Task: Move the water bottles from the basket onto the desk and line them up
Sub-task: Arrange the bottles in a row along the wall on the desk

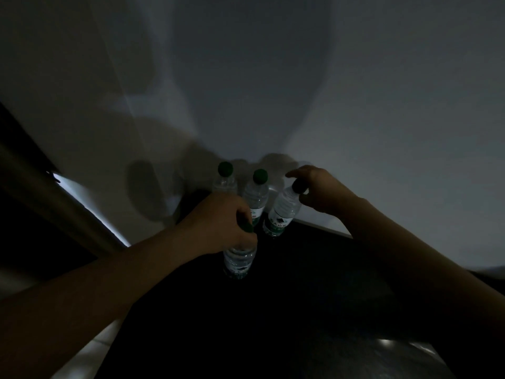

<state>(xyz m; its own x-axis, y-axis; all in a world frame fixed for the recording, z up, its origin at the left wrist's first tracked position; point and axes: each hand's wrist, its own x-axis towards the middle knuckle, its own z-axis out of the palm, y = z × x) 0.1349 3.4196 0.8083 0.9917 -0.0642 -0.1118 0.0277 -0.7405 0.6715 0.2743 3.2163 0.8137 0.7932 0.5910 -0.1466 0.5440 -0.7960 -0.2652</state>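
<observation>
Already standing at the far edge of the tabletop, by the wall: left bottle and middle bottle. Right hand pinching the cap of third bottle, just beside them. Left hand gripping the neck of fourth bottle, nearer in, not yet in line. Basket not in view; remaining number unknown.

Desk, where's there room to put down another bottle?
The dark desk is bare on the near side of the front bottle the left hand grips. More bare desk lies right of the right bottle the right hand pinches, along the wall. Crowded: the back corner, where that bottle and two back bottles stand close.
</observation>
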